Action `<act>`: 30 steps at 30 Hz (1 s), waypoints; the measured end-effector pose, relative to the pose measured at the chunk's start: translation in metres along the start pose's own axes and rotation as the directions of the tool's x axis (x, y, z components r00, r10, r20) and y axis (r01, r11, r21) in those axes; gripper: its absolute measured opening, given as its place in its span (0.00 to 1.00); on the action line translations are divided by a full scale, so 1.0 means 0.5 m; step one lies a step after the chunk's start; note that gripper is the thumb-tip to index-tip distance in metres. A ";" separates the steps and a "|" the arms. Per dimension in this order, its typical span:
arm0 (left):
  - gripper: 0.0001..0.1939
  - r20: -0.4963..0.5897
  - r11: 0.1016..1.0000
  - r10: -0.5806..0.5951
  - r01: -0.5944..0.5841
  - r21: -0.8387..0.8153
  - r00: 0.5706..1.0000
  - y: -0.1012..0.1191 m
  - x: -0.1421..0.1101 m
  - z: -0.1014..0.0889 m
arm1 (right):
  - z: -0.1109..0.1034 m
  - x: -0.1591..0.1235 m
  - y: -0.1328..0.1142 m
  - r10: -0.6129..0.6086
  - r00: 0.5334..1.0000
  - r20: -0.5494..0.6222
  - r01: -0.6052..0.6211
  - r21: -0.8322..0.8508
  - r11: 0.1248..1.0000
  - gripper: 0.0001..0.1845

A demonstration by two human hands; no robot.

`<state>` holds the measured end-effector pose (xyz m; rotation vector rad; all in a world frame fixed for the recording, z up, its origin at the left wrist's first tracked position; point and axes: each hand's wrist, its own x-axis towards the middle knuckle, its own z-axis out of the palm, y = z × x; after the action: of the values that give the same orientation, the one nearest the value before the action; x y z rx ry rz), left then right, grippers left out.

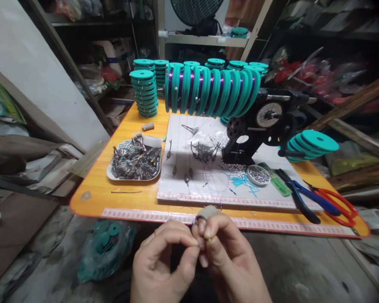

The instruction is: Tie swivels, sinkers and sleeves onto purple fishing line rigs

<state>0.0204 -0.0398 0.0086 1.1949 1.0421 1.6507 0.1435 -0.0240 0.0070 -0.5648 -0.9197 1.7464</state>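
Observation:
My left hand (166, 256) and my right hand (232, 259) meet at the front of the table, both with thumb and forefinger pinched together. What they pinch is too small to make out. A beige wrap (207, 212) covers one finger of my right hand. Just beyond, thin lines hang from a row of green spools (213, 90) wound with purple line, mounted on a black winding machine (246, 145). Dark, lead-like weights (204, 151) on these lines rest on a white board (180, 185). A measuring strip (139, 214) runs along the table's front edge.
Left stands a white tray (135, 178) of metal tackle pieces. Right are a small dish (258, 175) of metal bits, cyan tubes (240, 180), a green box (280, 185), blue-handled pliers (312, 198) and red-handled scissors (341, 202). Stacked green spools (143, 94) stand behind.

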 end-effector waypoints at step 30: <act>0.08 -0.022 0.990 -0.142 0.142 -0.019 0.990 0.001 -0.009 -0.002 | -0.021 -0.012 0.011 -0.030 0.996 0.087 0.041 -0.132 0.990 0.08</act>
<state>0.0203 -0.0442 0.0074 1.0678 1.0996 1.5629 0.1502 -0.0272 -0.0037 -0.5605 -1.1065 1.6961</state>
